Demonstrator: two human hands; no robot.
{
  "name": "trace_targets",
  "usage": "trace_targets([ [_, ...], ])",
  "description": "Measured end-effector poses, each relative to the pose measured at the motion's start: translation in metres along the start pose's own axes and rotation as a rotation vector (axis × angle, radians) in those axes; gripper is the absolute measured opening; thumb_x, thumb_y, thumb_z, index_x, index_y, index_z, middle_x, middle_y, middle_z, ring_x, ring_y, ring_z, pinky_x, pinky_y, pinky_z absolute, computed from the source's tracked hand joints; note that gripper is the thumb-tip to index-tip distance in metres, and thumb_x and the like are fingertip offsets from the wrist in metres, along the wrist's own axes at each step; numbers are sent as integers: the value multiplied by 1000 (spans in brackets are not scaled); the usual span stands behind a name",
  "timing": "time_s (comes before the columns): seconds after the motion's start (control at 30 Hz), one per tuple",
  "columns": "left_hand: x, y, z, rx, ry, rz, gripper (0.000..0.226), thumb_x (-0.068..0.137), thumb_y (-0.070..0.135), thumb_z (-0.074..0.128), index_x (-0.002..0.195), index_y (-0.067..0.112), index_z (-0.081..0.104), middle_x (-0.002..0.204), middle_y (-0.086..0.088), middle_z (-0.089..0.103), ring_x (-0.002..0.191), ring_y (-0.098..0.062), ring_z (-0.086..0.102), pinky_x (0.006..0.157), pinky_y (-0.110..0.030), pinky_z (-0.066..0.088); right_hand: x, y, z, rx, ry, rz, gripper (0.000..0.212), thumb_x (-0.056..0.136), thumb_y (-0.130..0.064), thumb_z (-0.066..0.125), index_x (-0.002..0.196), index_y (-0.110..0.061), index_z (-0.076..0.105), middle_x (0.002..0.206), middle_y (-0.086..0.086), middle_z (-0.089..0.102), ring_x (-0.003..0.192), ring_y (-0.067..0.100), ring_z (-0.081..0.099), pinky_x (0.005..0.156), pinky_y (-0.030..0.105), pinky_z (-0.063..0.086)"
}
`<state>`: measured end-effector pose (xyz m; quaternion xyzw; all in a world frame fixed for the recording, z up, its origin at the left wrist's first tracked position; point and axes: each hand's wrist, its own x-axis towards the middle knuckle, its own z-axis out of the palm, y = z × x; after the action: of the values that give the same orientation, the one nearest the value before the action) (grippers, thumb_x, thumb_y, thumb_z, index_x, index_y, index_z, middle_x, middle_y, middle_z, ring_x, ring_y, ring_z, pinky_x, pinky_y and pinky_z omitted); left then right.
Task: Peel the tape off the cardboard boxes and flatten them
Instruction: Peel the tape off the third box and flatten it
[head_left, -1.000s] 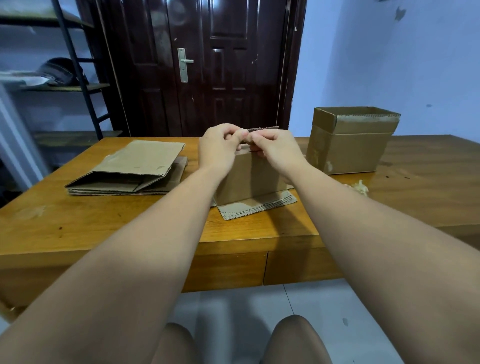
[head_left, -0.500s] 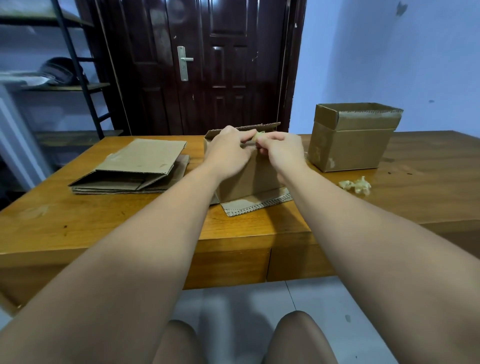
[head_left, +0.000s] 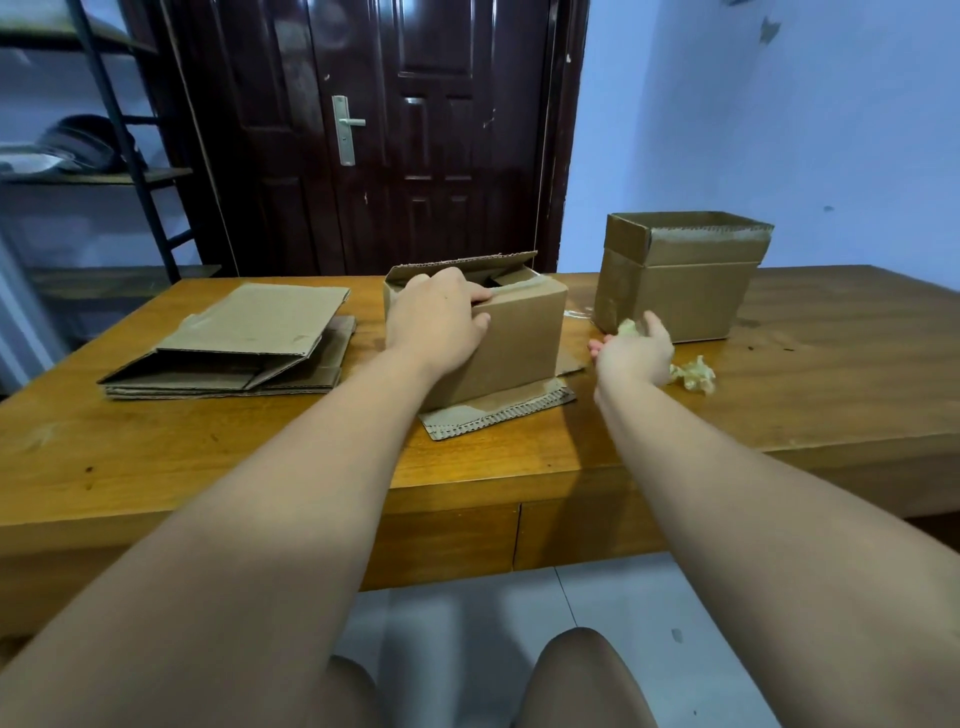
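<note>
A small cardboard box (head_left: 519, 343) stands in the middle of the wooden table (head_left: 208, 457), its top flaps up and a strip of clear tape along its top edge. My left hand (head_left: 436, 325) grips that top edge, fingers curled over the rim. To the right of the box my right hand (head_left: 634, 353) hovers low over the table with loosely spread fingers. A small crumpled tape scrap (head_left: 627, 327) sits at its fingertips. Whether it is pinched or stuck there I cannot tell. A wad of peeled tape (head_left: 693, 373) lies just right of that hand.
A taller open box (head_left: 680, 291) with taped edges stands at the back right. Flattened boxes (head_left: 234, 348) are stacked on the left. A loose corrugated piece (head_left: 493, 413) lies under the small box. Behind the table are a dark door (head_left: 389, 135) and a metal shelf (head_left: 104, 156).
My right hand has left the small box's top edge and swung right and down toward the tape wad, carrying a tape scrap. My left hand still holds the box's top.
</note>
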<state>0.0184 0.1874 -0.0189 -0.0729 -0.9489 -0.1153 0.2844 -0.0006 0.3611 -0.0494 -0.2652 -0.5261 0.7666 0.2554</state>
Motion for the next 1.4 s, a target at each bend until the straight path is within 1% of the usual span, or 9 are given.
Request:
trace_targets([
  [0.1,0,0,0,4,7,-1,37,95,38,51,131,33,56,116,2,58,108,-23,52,90,-36,46,9,2,-12,-118,63,-4,39,96,1,39,116,-18,66,117,8,62,92,24,65,77,28,52],
  [0.3,-1,1,0,18,-15,-19,38,95,38,49,132,35,55,119,1,57,110,-23,50,88,-35,44,15,8,-21,-330,43,14,30,95,-16,52,123,-16,64,111,9,54,115,30,50,97,36,45],
  [0.53,-1,0,0,21,-15,-16,37,95,38,49,132,35,56,117,2,57,109,-22,51,87,-35,43,21,11,-24,-314,73,-77,40,97,-13,53,137,-18,49,134,12,55,118,27,56,89,30,45],
  [0.67,-1,0,1,17,-13,-12,37,95,38,49,132,35,56,117,2,57,108,-22,51,87,-35,43,23,9,-26,-371,165,-96,21,97,-9,50,118,-11,55,123,11,58,112,26,56,79,26,40],
  [0.83,-1,0,0,11,-11,-14,37,95,38,49,131,35,56,117,2,57,109,-22,51,88,-37,45,29,10,-30,-382,256,-155,33,92,7,43,114,-13,57,134,8,43,107,24,55,87,24,41],
  [0.97,0,0,0,7,-11,-15,37,95,38,49,131,34,56,117,2,57,110,-22,51,88,-36,44,27,8,-29,-504,112,-197,37,92,2,48,125,-15,51,150,10,21,112,27,55,91,28,41],
  [1.1,-1,0,0,5,-9,-13,37,95,39,50,132,34,56,119,2,57,111,-21,50,88,-35,43,17,8,-26,-651,-13,-345,32,92,-6,51,120,-21,57,156,5,15,137,26,31,106,35,38],
  [1.3,0,0,-3,-12,-34,-8,39,96,36,53,134,33,53,117,1,57,112,-22,50,89,-35,43,-2,-1,-12,-719,-192,-678,22,98,-20,46,116,-18,58,115,-1,54,125,21,39,94,28,34],
  [1.4,-1,0,-3,-33,-37,-6,38,95,35,54,133,34,54,115,2,57,111,-21,50,88,-34,43,-14,-14,5,-630,-302,-769,28,101,-27,40,115,-16,61,98,-8,53,122,19,43,88,26,35],
])
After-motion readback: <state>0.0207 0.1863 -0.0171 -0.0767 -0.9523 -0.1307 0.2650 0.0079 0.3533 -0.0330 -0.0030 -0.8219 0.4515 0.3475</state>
